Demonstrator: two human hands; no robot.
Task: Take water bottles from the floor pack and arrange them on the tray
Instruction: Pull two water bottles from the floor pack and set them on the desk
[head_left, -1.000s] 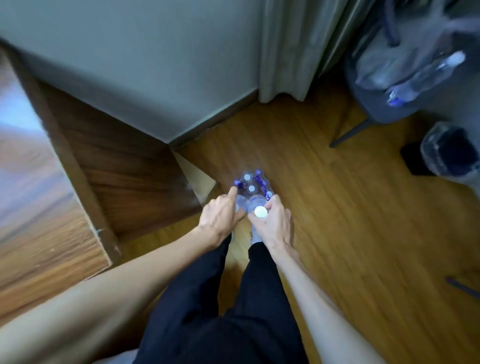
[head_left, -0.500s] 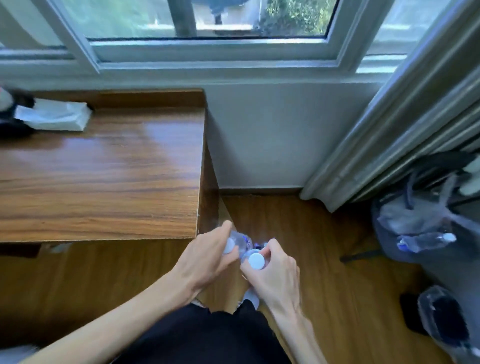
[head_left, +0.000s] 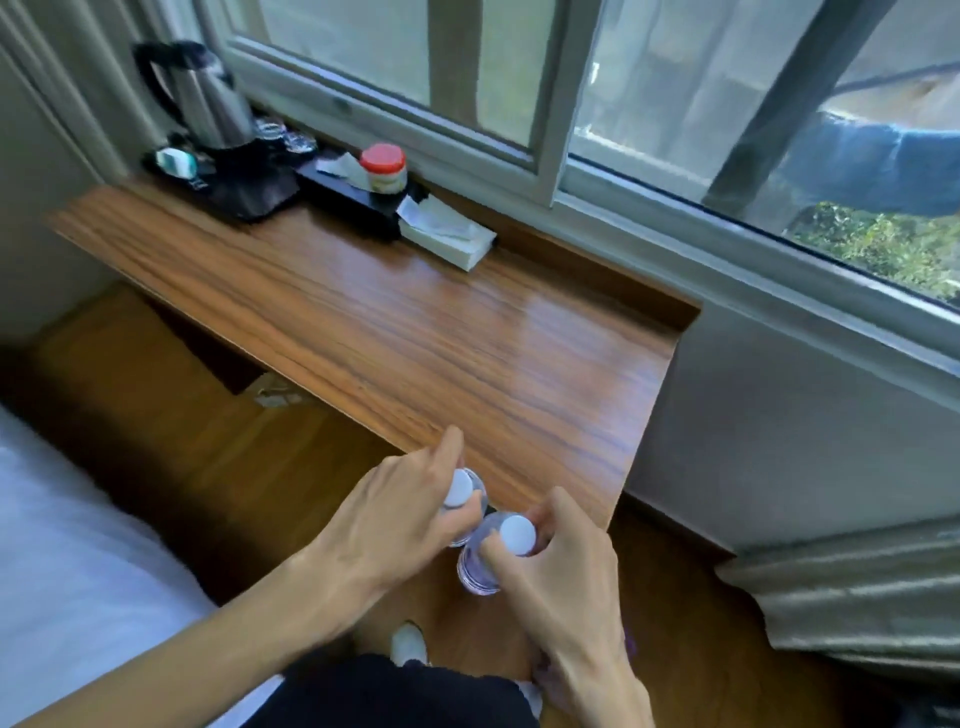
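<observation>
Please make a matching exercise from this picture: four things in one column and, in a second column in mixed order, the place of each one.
Things:
1. kettle
2. jar with red lid
3. tissue box
4. bottle with white cap

Places:
A. held in the right hand
B. on the desk, right of the black tray
C. far left corner of the desk
D. on the black tray

Pairs: 1-C, 2-D, 3-B, 4-A

both hands, left (head_left: 400, 519) and right (head_left: 558, 564), extended forward side by side, fingers curled closed

Kettle (head_left: 208, 98), red-lidded jar (head_left: 383, 167), tissue box (head_left: 448, 238) on wooden desk (head_left: 415, 332).
</observation>
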